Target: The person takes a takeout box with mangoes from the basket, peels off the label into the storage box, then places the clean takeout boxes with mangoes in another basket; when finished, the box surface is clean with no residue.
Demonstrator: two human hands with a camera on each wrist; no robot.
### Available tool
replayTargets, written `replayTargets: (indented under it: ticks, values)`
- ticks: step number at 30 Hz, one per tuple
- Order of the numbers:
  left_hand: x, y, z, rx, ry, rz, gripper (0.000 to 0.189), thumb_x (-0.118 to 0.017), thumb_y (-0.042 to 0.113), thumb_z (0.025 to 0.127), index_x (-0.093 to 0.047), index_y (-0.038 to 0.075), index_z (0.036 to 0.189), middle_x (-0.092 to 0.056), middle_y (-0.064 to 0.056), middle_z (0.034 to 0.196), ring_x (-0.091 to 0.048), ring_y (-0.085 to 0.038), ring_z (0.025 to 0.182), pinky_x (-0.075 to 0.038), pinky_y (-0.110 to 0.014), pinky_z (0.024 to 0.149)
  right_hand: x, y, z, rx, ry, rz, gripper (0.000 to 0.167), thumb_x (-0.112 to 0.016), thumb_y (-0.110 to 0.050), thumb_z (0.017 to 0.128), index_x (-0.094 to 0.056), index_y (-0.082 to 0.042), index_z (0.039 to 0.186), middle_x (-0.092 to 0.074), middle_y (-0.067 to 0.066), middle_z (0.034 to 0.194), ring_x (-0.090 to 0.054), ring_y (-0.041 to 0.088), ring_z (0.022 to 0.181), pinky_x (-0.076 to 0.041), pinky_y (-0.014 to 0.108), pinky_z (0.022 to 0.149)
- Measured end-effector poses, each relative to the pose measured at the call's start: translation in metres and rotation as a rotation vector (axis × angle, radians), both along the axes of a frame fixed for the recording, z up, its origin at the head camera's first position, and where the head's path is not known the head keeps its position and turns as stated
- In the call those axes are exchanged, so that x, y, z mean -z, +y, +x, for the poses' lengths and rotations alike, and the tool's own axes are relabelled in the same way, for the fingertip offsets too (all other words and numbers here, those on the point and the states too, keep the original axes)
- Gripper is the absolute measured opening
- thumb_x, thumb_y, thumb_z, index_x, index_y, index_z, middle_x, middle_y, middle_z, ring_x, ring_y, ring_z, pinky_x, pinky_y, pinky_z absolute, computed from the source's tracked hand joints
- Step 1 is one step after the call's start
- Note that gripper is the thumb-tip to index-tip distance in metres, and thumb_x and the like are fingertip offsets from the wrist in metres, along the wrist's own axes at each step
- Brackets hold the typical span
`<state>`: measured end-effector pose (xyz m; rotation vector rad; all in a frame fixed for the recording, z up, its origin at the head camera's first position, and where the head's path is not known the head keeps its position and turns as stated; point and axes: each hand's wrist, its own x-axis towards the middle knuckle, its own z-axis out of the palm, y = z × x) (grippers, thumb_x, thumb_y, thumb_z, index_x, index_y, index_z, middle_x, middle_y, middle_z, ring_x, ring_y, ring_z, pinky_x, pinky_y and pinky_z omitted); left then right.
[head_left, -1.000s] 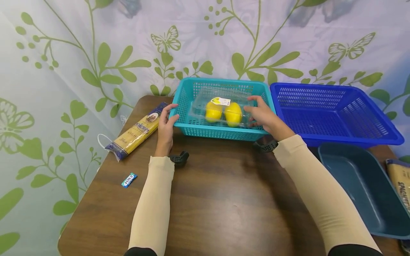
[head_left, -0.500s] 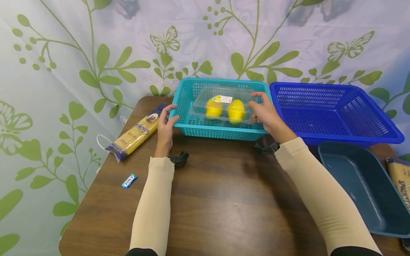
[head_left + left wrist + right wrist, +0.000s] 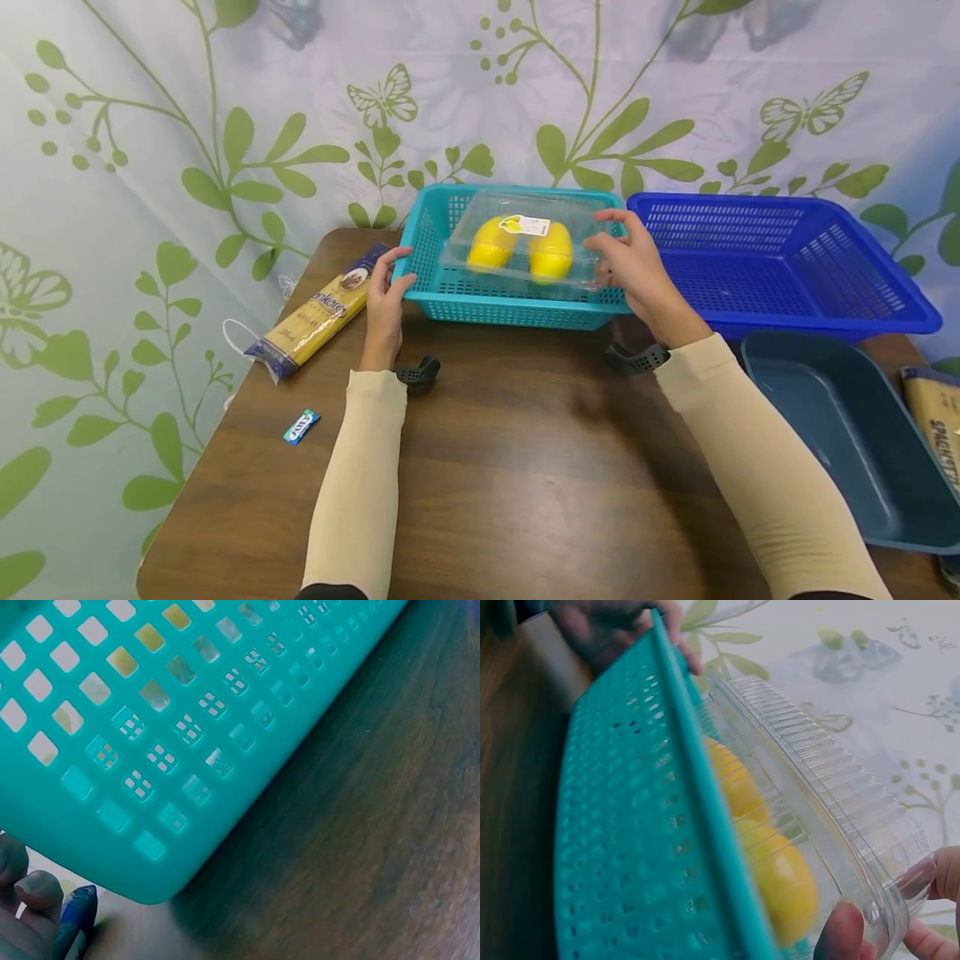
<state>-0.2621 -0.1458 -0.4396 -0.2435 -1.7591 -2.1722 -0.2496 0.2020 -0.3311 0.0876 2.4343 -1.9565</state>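
A clear plastic clamshell container with a label on its lid holds two yellow fruits. It sits tilted within the teal basket, its upper part above the rim in the right wrist view. My right hand pinches the right end of the container, thumb and fingers on either side of its edge. At the basket's left end, my left hand grips the rim. Only its fingertips show at the corner of the left wrist view.
A blue basket stands to the right, with a dark teal tub before it and a spaghetti packet at the far right. Another pasta packet and a small blue wrapper lie left. A patterned curtain hangs behind the table.
My right hand has shifted slightly right, and the container has risen and tilted in the basket. The left hand has kept its hold on the rim.
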Motion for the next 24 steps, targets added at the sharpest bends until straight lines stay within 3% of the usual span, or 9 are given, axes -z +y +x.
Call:
replayTargets:
  ticks: [4, 13, 20, 24]
  values:
    - [-0.001, 0.001, 0.000, 0.010, -0.017, 0.014, 0.042, -0.055, 0.002, 0.098, -0.055, -0.001, 0.140, -0.032, -0.007, 0.161, -0.019, -0.020, 0.151, -0.021, -0.041, 0.120, -0.011, 0.010, 0.007, 0.022, 0.015, -0.034, 0.044, -0.062, -0.028, 0.101, -0.046, -0.026, 0.142, -0.049, 0.009, 0.116, -0.051, 0.015, 0.064, -0.051, 0.028, 0.062]
    - [-0.003, 0.004, -0.001, 0.009, -0.006, 0.043, 0.039, -0.053, 0.002, 0.099, -0.056, 0.001, 0.139, -0.041, -0.011, 0.152, -0.041, -0.024, 0.129, -0.035, -0.035, 0.104, -0.032, 0.023, 0.027, 0.033, 0.049, -0.139, 0.042, -0.062, -0.023, 0.102, -0.048, -0.025, 0.141, -0.047, 0.009, 0.115, -0.048, 0.016, 0.062, -0.053, 0.025, 0.062]
    - [-0.004, 0.003, 0.001, 0.006, -0.016, 0.022, 0.039, -0.054, 0.006, 0.099, -0.057, 0.002, 0.138, -0.034, -0.004, 0.159, -0.027, -0.017, 0.147, -0.029, -0.037, 0.112, -0.033, 0.027, 0.047, 0.008, 0.075, -0.083, 0.042, -0.062, -0.027, 0.102, -0.048, -0.027, 0.142, -0.045, 0.010, 0.117, -0.050, 0.017, 0.068, -0.050, 0.024, 0.061]
    - [-0.005, 0.003, 0.002, 0.007, -0.021, 0.029, 0.039, -0.055, 0.006, 0.099, -0.057, 0.003, 0.138, -0.035, -0.005, 0.159, -0.028, -0.017, 0.147, -0.028, -0.040, 0.115, -0.033, 0.029, 0.058, -0.001, 0.090, -0.077, 0.041, -0.061, -0.027, 0.103, -0.048, -0.028, 0.141, -0.045, 0.012, 0.118, -0.049, 0.018, 0.069, -0.050, 0.024, 0.061]
